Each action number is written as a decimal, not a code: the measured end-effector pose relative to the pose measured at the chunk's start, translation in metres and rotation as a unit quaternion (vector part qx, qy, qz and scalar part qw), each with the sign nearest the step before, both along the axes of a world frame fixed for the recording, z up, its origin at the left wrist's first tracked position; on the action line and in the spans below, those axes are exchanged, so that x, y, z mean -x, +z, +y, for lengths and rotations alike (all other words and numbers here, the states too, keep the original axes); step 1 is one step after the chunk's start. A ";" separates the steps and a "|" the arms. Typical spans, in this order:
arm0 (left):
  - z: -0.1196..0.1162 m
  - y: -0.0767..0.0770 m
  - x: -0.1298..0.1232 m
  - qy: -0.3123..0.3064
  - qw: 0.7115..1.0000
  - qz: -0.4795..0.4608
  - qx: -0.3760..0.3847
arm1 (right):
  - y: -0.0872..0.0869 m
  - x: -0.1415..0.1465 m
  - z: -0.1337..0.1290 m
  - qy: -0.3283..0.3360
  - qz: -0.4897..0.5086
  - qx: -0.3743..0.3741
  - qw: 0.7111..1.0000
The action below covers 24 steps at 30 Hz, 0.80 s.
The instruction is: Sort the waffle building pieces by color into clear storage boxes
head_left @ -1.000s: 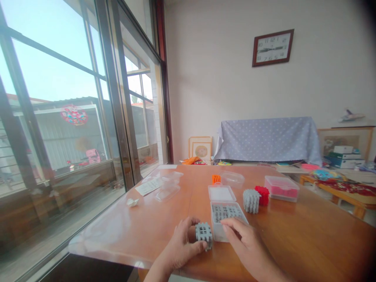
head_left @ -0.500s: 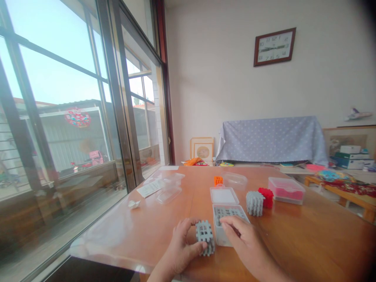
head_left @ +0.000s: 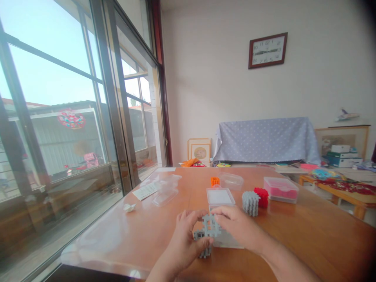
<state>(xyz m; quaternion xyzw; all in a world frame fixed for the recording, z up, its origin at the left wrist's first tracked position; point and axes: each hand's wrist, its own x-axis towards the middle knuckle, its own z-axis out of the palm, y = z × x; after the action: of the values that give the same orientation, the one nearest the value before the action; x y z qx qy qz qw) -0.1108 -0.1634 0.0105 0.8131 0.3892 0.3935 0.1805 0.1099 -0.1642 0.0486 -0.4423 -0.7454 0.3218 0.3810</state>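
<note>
Between thumb and fingers, my left hand (head_left: 188, 239) grips a small stack of grey notched pieces (head_left: 205, 250) standing at the table's near side. A single flat grey piece with square holes (head_left: 210, 225) is pinched in my right hand (head_left: 235, 225), just above the stack. That piece is close to my left fingertips; whether they touch it I cannot tell. Behind my right hand sits a clear plastic box (head_left: 227, 239), largely covered by the hand, with its lid (head_left: 220, 196) laid open at the back.
On the wooden table (head_left: 117, 243), right of the box, stand a taller grey stack (head_left: 250, 203), a red block (head_left: 261, 197) and a pink-filled box (head_left: 281, 190). An orange block (head_left: 215, 181), clear lids (head_left: 166, 196), a printed sheet (head_left: 145, 190) and crumpled paper (head_left: 129, 207) lie farther back.
My right hand has come out of the box and moved left, holding a flat grey piece over the stack. The view has shifted slightly.
</note>
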 end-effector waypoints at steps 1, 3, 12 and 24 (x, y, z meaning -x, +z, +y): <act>0.001 0.004 -0.003 -0.004 1.000 0.005 -0.001 | 0.001 -0.003 0.003 0.001 0.010 0.014 1.000; 0.002 0.011 -0.008 -0.013 1.000 0.016 -0.001 | 0.003 -0.010 0.008 -0.005 0.025 0.031 0.999; 0.022 0.014 -0.028 -0.007 1.000 -0.003 -0.002 | -0.008 -0.033 0.019 -0.087 0.008 -0.051 0.995; 0.026 0.012 -0.038 0.015 0.999 0.041 0.010 | -0.032 -0.033 0.015 -0.122 -0.132 -0.088 0.980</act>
<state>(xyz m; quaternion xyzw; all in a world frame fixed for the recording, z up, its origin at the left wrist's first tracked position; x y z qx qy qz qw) -0.0723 -0.1372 0.0224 0.8210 0.4119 0.3586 0.1664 0.1434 -0.1494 0.0170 -0.5335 -0.7548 0.1448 0.3531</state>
